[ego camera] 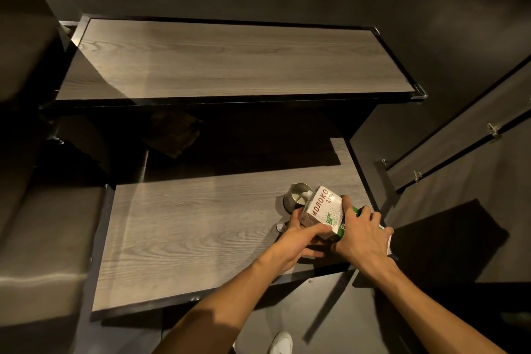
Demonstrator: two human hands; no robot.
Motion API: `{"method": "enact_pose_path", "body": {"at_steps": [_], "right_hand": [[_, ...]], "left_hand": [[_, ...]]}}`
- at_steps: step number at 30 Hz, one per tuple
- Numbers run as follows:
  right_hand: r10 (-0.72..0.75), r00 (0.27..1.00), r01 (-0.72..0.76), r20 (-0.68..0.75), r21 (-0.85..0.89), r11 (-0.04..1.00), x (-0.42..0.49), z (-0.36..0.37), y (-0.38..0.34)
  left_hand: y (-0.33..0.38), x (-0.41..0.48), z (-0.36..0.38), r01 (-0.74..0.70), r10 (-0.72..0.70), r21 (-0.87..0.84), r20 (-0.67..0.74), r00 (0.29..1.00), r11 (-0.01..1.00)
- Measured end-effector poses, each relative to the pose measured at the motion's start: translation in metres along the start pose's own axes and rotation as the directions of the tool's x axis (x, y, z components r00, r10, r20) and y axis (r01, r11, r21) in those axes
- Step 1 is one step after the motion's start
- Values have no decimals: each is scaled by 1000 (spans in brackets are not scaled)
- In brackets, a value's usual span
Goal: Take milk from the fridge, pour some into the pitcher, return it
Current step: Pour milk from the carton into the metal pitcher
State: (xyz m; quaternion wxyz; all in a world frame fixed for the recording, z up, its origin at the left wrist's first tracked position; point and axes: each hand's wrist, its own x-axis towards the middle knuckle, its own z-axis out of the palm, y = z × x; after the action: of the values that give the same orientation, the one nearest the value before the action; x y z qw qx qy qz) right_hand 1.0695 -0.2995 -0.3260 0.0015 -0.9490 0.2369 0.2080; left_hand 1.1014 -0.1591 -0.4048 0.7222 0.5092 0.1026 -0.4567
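Head view looks down on two wood-grain surfaces: a lower table (186, 238) close by and a raised shelf (230, 60) behind it. One small metal pitcher (297, 198) stands near the table's right end, and pale milk shows inside it. One milk carton (323, 214) — white with red lettering and a green lower part — is tipped over the pitcher, its top end at the rim, a thin white stream running in. Both of the person's hands are on it: the right hand (363, 234) is clasped over the carton's back end from above, and the left hand (298, 241) cups its underside, thumb laid along the near face. A single small grey cap (280, 227) lies on the table just left of the left hand. The carton's base is covered by the right hand, and the left fingers are mostly hidden beneath it. Under the shelf the space is dark — something brownish sits there, too dim to identify. One white shoe (281, 343) shows at the bottom edge.
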Motion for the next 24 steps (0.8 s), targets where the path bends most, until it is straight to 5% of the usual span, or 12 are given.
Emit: {"method": "enact_pose_path", "body": {"at_steps": [24], "right_hand": [[-7, 1000, 7, -9, -25, 1000, 0, 0, 1]], "left_hand": [[-1, 2, 1, 2, -1, -66, 22, 1000, 998]]}}
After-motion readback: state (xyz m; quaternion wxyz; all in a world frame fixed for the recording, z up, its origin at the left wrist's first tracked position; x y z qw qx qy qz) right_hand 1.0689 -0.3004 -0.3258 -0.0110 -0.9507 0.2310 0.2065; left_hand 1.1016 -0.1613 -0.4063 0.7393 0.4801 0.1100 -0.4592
